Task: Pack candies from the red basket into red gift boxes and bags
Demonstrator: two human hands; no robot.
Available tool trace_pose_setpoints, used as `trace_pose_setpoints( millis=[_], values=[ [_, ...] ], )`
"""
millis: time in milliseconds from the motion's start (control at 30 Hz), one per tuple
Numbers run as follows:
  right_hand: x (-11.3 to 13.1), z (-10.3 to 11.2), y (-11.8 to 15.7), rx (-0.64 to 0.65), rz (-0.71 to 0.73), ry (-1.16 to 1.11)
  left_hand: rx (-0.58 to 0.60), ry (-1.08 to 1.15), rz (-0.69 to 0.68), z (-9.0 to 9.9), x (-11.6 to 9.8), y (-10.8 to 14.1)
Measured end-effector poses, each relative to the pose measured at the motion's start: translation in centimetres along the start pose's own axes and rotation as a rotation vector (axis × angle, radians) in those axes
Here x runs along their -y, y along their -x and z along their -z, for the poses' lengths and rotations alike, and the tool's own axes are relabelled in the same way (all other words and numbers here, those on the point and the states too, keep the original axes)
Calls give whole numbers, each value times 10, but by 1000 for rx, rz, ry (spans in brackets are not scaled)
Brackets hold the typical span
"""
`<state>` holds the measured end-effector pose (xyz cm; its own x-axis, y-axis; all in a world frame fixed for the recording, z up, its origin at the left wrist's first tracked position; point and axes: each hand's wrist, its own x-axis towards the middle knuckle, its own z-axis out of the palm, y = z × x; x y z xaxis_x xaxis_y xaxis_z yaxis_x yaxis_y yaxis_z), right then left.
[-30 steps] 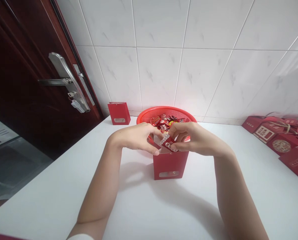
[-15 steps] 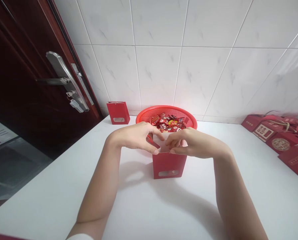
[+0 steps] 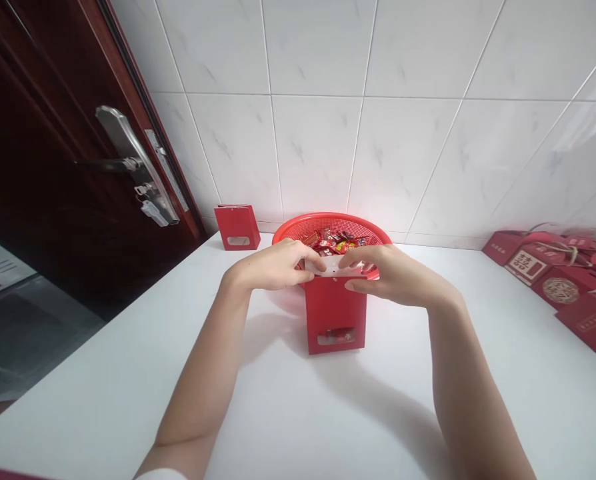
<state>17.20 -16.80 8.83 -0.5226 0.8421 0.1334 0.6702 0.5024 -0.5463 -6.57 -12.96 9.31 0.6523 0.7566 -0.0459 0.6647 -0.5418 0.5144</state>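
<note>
A red paper gift bag (image 3: 336,307) stands upright on the white table, with a small clear window low on its front. Through the window some candy shows. My left hand (image 3: 283,263) pinches the bag's top edge at its left corner, thumb in front and fingers behind. On the right corner, my right hand (image 3: 385,272) grips the same edge, thumb at the front. The bag's white inner back panel shows between my fingers. Behind it sits a red plastic basket (image 3: 298,224) holding many wrapped candies (image 3: 345,241).
A second red gift bag (image 3: 237,227) stands at the back left by the tiled wall. Several decorated red boxes (image 3: 561,288) are grouped at the right. A dark wooden door (image 3: 43,133) with a metal handle is at the left, beyond the table (image 3: 278,420).
The bag's mouth has narrowed, and its front now stands straighter and taller. My hands have moved up slightly with its top edge.
</note>
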Motion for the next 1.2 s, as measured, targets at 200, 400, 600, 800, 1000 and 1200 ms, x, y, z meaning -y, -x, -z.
trace_pose_setpoints(
  millis=[200,400,600,800,1000,1200],
  values=[
    [-14,0,-5,-106,-41,-13,-120,14,-20,-4,8,-13],
    [-19,1,-11,-211,-49,-325,-447,321,-161,4,9,0],
    [-3,3,-7,-200,94,-687,-873,640,-179,6,-1,4],
    [-3,2,-4,-254,38,-823,-938,545,-185,-2,-10,-1],
    [4,0,-7,-240,72,-722,-901,476,-168,1,-9,-1],
    [5,-3,-9,-269,107,-761,-928,429,-215,5,-12,7]
  ],
)
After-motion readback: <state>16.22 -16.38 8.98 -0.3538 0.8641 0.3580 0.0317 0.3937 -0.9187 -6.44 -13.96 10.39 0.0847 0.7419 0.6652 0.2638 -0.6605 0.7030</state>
